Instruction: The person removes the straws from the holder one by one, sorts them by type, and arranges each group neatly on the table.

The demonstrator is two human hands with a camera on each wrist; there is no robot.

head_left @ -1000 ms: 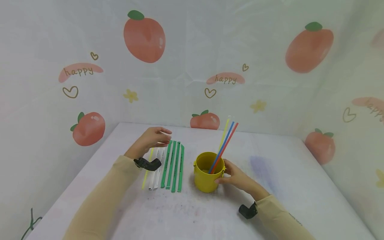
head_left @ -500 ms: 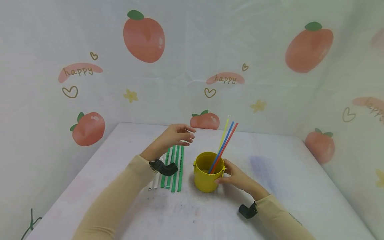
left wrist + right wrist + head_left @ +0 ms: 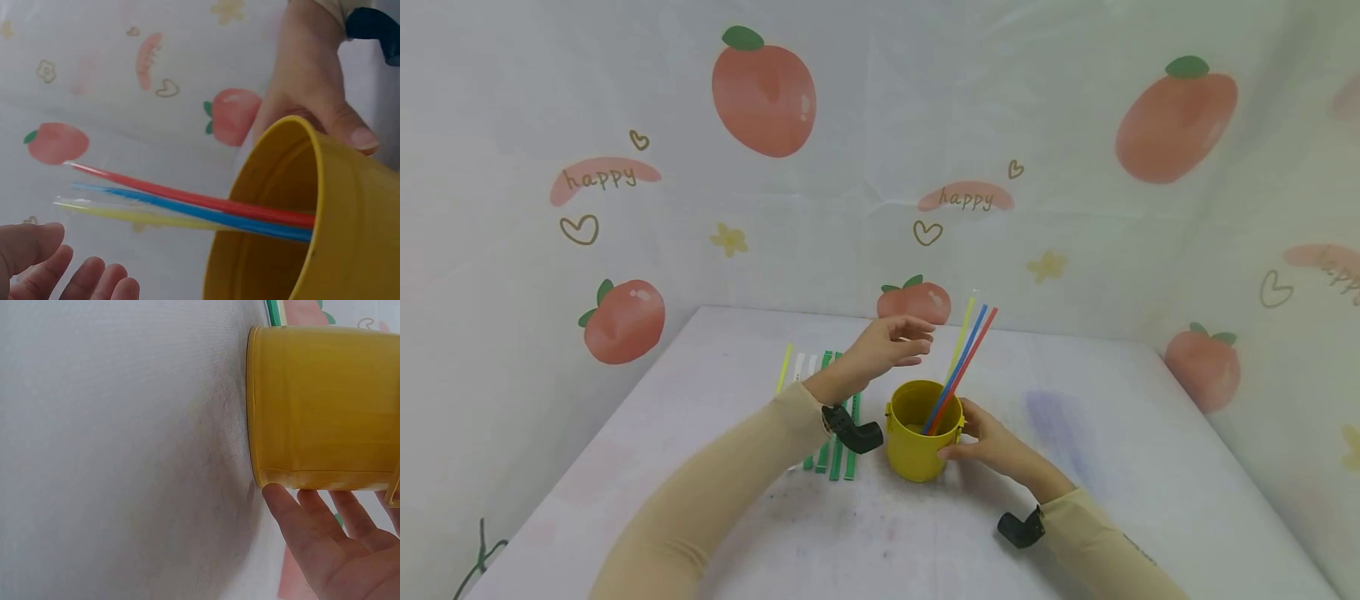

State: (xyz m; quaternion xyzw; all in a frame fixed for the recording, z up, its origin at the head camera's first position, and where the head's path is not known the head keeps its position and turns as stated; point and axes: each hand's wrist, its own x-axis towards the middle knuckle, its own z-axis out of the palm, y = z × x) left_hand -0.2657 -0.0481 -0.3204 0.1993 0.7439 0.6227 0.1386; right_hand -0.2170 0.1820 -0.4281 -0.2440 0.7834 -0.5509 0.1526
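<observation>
1. The person's two beige sleeves reached in over the pale tabletop, a black wrist-worn device showing at each cuff
2. The right hand held the yellow bucket by its right side, thumb toward the front and fingers curved behind
3. The bucket stood upright on the tabletop, right of the wrapped straws
4. A red straw, a blue straw and a yellow straw leaned together in the bucket, tilted to the right, their tops well above its rim
5. To the bucket's left lay a row of green-wrapped straws, then white-wrapped straws, then a loose yellow straw; the left forearm crossed over the row and hid part of it
6. The left hand hung in the air near the upper parts of the upright straws, its fingers loosely bent and apart, with nothing in its grasp
7. Behind stood a white backdrop printed with red fruit, hearts and "happy"
</observation>
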